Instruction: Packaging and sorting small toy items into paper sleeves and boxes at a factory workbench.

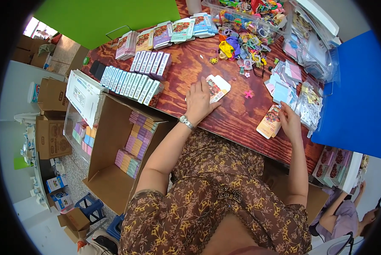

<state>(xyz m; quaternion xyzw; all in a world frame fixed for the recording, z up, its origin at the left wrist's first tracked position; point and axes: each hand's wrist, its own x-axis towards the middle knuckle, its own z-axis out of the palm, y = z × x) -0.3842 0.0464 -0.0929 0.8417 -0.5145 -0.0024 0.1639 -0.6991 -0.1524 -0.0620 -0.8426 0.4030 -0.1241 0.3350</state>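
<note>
My left hand lies with its fingers spread on a small carton with white flaps and a printed picture, near the table's front edge. At the right, my right hand has its thumb and bent fingers at the edge of a flat orange carton, which overlaps another. Pale blue and pink cards lie just beyond those fingertips. Between my hands sits a pink flower-shaped piece. What is under the left palm is hidden.
Rows of filled boxes and fanned flat cartons occupy the left and back. Colourful hair ties spill before a clear bin. A bag of white pieces lies right. An open cardboard box stands below left; another person sits at right.
</note>
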